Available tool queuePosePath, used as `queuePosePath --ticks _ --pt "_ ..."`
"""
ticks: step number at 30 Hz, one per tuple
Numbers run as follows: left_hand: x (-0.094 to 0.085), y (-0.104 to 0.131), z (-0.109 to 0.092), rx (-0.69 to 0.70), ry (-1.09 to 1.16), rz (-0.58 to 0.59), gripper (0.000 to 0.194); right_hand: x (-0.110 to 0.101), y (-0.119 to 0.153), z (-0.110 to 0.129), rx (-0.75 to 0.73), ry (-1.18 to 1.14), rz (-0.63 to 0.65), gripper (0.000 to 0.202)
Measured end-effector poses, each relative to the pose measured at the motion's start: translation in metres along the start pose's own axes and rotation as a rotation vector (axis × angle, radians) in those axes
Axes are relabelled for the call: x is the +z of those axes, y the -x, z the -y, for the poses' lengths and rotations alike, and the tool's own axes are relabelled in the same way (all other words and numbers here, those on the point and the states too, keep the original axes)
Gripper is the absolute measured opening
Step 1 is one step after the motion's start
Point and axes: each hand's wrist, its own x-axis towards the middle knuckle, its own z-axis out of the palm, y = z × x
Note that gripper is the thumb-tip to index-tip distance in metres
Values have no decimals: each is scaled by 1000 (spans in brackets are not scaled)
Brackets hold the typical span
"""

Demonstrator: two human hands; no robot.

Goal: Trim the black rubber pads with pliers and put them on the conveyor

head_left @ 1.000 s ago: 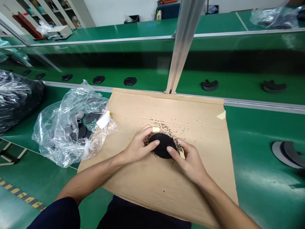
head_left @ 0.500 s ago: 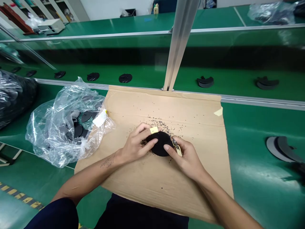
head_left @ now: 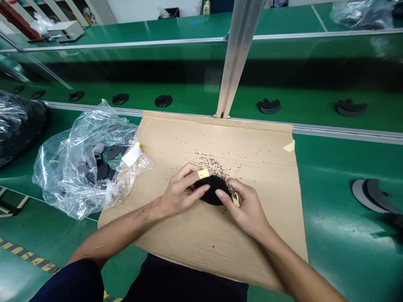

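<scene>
A flat black disc (head_left: 213,193) is held up just above the cardboard sheet (head_left: 201,243), between both hands. My left hand (head_left: 183,189), with yellow tape round one finger, grips the disc's left side between thumb and fingers. On the right, my right hand (head_left: 245,205) has its fingers closed round small nippers (head_left: 233,196) with pale yellow handles, their metal end by the disc's right edge. The right thumb rests on the disc as well. Tiny black scraps (head_left: 209,162) lie scattered on the cardboard behind and around the disc.
At left stands a clear plastic bag (head_left: 72,167) with several black discs (head_left: 102,171) inside. Beyond a metal rail, black parts (head_left: 163,100) lie spaced along a green belt. A metal post (head_left: 234,63) rises behind the cardboard. More curved parts (head_left: 374,195) sit at right.
The black parts on the green belt have shifted slightly left relative to the post. Both hands keep nearly the same hold on the disc. The view has moved a little.
</scene>
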Motion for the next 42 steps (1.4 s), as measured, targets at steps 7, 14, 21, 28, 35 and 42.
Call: queuePosePath --ticks 7,14,21,28,35,42 --pt "2 5 -1 -77 89 -12 40 0 1 5 -138 66 -53 34" --pt "1 2 0 -288 376 71 32 0 3 4 -358 112 -36 23" --pt "-4 -4 -3 -135 275 52 22 0 2 -1 -398 183 -72 4" --pt "-5 -6 -4 6 164 70 23 -4 3 -5 -571 348 -69 13" --pt "-7 -9 -5 26 187 146 26 -5 1 -7 -665 344 -62 18" --pt "-7 -5 -6 51 180 76 16 -6 1 -5 -668 355 -41 16"
